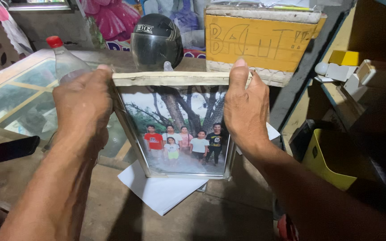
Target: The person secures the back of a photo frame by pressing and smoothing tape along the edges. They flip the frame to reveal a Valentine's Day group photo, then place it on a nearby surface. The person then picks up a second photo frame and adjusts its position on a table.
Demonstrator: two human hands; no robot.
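Observation:
I hold a framed photograph (175, 129) upright in front of me; it shows a group of people standing under trees. My left hand (83, 105) grips its upper left corner and side. My right hand (245, 105) grips the upper right corner, fingers over the top edge. The frame's bottom edge hovers just above a white sheet of paper (159, 192) lying on the wooden table (228, 209).
A clear plastic bottle (65, 60) with a red cap stands behind my left hand on a glass-topped surface (18, 96). A black helmet (156, 41) and a yellow box (258, 42) sit behind the frame. A dark phone (7, 149) lies left; a yellow bin (331, 158) right.

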